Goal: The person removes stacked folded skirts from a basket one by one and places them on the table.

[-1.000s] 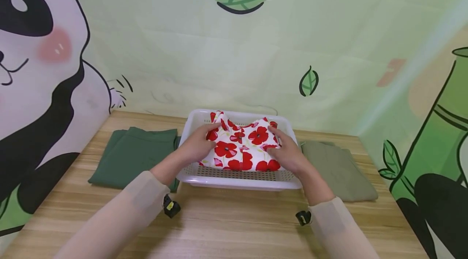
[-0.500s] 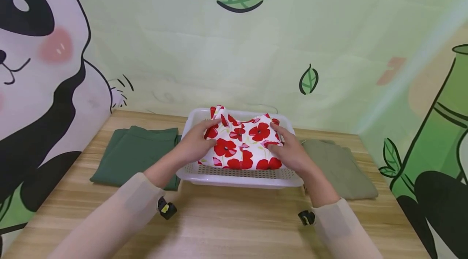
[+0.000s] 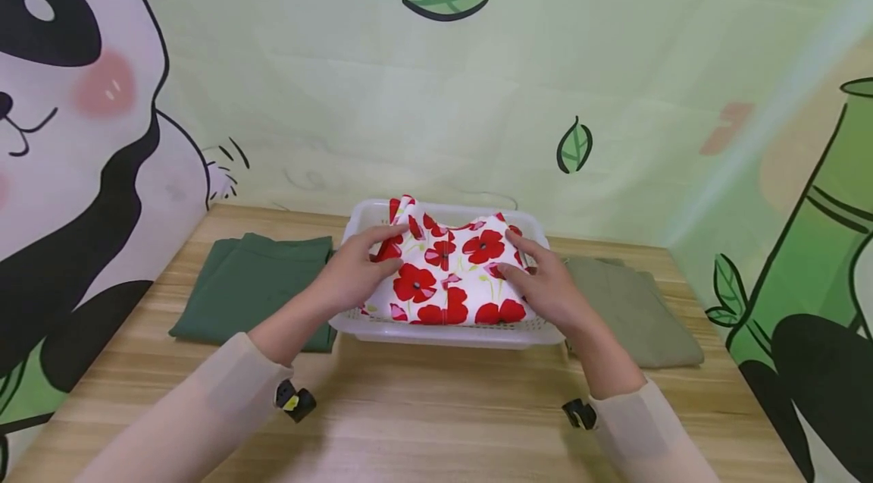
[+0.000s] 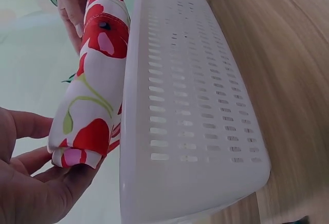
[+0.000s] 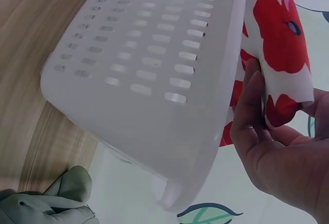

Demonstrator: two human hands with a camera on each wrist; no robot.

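A folded white garment with red poppies (image 3: 446, 271) is held level over the white perforated basket (image 3: 436, 335) in the middle of the table. My left hand (image 3: 358, 271) grips its left end, thumb on top and fingers underneath. At the other end my right hand (image 3: 549, 286) grips it the same way. In the left wrist view, the garment's rolled edge (image 4: 97, 80) shows beyond the basket's rim (image 4: 132, 80). The right wrist view has the right fingers (image 5: 249, 106) under the cloth, beside the basket wall (image 5: 133, 39).
Dark green folded cloth (image 3: 255, 290) lies on the wooden table (image 3: 436, 407) left of the basket. A folded grey-green cloth (image 3: 634, 316) lies to the right. Behind the table hangs a pale green printed backdrop (image 3: 327, 89).
Both hands have lifted the garment slightly and drawn it toward me, so it now covers more of the basket's front. The basket and the two folded cloths stay in place.
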